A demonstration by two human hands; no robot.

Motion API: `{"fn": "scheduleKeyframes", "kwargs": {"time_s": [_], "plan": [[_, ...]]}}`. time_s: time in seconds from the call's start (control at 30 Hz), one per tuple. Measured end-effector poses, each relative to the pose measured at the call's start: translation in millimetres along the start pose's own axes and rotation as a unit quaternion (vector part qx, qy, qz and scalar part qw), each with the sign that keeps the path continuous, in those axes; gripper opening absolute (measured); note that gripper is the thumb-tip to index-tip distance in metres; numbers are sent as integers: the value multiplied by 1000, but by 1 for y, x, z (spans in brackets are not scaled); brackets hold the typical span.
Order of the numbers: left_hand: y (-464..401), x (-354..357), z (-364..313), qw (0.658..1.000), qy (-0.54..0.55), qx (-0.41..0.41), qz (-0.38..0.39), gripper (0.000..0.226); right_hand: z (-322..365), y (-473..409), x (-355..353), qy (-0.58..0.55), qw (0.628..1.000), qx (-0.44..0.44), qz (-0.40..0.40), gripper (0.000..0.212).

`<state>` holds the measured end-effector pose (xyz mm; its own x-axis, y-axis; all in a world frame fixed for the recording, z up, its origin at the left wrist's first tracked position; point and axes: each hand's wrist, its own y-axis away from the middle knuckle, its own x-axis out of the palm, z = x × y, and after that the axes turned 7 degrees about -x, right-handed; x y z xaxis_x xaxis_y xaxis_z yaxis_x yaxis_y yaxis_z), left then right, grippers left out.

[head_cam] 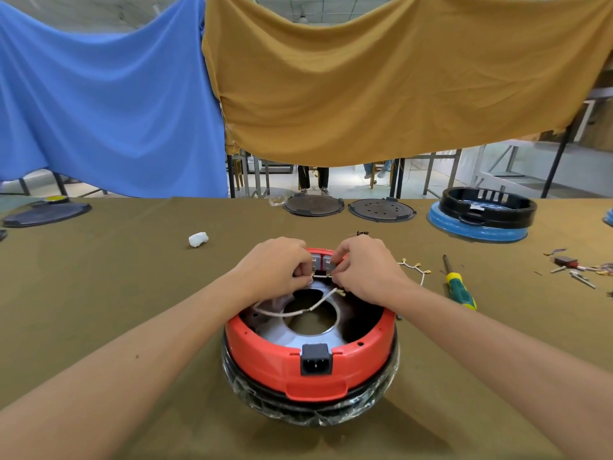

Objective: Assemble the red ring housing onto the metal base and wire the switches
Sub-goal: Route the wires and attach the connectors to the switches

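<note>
The red ring housing [265, 356] sits on the plastic-wrapped metal base [308, 410] in the middle of the table, with a black power socket [315, 359] facing me. White braided wires [292, 313] loop across the open centre. At the far rim, two switches [322, 260] show between my hands. My left hand [277, 265] and my right hand [366, 267] both pinch a short wire [321, 276] just below the switches, one at each end.
A green-and-yellow screwdriver [459, 287] and a spare wire [414, 268] with brass terminals lie right of the housing. Small parts [574, 265] lie scattered at the far right. A black ring on a blue base [481, 215], two dark round plates [346, 207] and a white wad [198, 240] lie further back.
</note>
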<state>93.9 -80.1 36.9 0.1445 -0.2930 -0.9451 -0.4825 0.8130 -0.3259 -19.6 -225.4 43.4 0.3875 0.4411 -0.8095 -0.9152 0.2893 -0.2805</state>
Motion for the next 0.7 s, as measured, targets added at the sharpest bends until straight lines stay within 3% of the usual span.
{"fn": "scheduleKeyframes", "kwargs": {"time_s": [0.7], "plan": [[0,0,-2,1000,-1,0,6,25,0,2,1,22,1000,-7,16,16]]}}
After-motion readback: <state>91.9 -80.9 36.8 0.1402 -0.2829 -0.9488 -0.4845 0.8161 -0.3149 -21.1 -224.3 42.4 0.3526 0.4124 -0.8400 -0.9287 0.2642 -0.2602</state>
